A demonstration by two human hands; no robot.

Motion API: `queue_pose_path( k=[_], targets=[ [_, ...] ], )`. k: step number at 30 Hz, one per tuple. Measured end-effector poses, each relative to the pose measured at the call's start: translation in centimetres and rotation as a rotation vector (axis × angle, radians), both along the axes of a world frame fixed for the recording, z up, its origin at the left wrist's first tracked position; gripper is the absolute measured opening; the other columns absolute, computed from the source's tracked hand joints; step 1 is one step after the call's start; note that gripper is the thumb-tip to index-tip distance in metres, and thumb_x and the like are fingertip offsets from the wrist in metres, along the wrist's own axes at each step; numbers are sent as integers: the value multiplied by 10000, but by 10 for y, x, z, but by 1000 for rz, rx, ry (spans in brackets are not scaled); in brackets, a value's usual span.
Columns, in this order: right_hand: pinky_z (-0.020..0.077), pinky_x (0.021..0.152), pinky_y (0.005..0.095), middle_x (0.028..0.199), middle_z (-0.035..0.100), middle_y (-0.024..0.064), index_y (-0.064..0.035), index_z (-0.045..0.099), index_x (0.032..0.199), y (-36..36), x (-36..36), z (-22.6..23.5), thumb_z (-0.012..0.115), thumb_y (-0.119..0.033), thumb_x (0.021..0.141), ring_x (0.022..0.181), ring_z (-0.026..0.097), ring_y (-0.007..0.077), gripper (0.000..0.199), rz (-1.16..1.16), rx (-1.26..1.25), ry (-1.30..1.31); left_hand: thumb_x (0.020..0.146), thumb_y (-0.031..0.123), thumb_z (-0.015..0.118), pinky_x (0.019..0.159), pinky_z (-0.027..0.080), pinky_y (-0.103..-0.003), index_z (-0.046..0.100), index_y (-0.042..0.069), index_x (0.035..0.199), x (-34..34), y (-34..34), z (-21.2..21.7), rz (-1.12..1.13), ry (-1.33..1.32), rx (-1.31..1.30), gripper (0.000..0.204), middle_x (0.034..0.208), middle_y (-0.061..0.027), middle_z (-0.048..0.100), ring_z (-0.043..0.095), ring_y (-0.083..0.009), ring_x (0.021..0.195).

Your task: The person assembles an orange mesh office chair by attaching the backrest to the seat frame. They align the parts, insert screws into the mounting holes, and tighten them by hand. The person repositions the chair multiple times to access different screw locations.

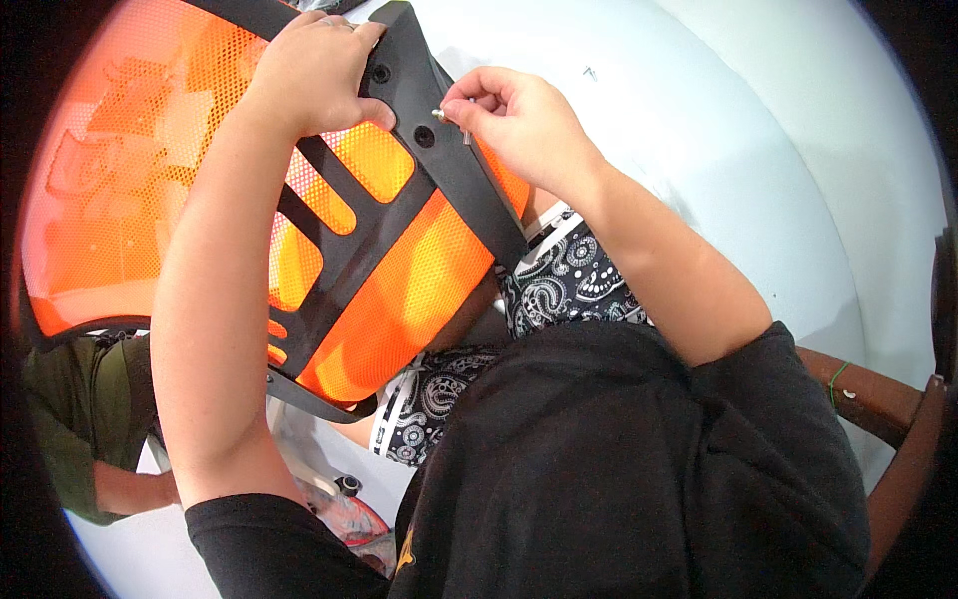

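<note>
An orange mesh chair backrest (419, 290) with a black plastic frame leans across my lap, tilted. My left hand (319, 75) grips the upper part of the black frame (404, 60), fingers over the edge and thumb pressed on the near side. Round dark screw holes show in the frame beside that thumb. Just right of the lower hole, my right hand (519, 115) pinches a small metal screw (440, 115), its tip pointing at the frame but apart from the hole. A second thin metal piece (467, 136) pokes out beneath the fingers; its kind is unclear.
Small dark screws (591, 72) lie on the white surface at the far right. A brown wooden chair arm (863, 394) is at the right. Another person's arm (130, 489) and green clothing show at the lower left, near a red-and-clear plastic bag (354, 519).
</note>
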State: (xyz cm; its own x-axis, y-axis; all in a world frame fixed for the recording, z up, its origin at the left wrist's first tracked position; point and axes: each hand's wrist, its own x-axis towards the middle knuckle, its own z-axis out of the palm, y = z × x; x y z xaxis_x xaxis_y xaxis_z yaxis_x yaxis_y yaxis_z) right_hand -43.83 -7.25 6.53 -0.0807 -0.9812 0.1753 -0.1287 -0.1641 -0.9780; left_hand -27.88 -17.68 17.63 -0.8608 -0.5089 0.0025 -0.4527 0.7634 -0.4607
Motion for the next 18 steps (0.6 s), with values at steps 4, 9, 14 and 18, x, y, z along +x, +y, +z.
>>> queue_pose_path(
  k=[4, 9, 14, 18],
  targets=[
    [491, 632, 291, 757, 686, 86, -38, 681, 920, 2, 1, 0, 644, -190, 853, 685, 639, 155, 170, 7, -5, -13, 500, 455, 835, 969, 417, -381, 589, -2, 1099, 0, -3, -2, -2, -3, -34, 793, 944, -171, 670, 615, -314, 991],
    [497, 638, 303, 760, 687, 97, -46, 681, 926, 5, 0, -3, 638, -202, 851, 691, 652, 173, 178, -5, 22, 31, 497, 460, 832, 975, 414, -382, 590, -2, 1103, -3, -2, -5, 5, -12, -44, 800, 962, -175, 668, 611, -314, 1008],
    [506, 649, 316, 775, 692, 105, -44, 680, 928, 5, 0, 0, 645, -213, 844, 695, 660, 188, 192, -3, 12, 24, 480, 426, 830, 997, 395, -406, 549, -27, 1180, -3, -1, -2, 66, -36, 19, 880, 1060, -219, 639, 577, -354, 1069],
    [511, 648, 328, 785, 692, 123, -43, 682, 935, -1, 1, 1, 653, -222, 838, 697, 665, 213, 205, 59, -3, 77, 488, 449, 830, 990, 402, -394, 570, -14, 1140, 0, -3, -4, 20, -4, -9, 841, 1018, -195, 653, 593, -332, 1044]
  ],
)
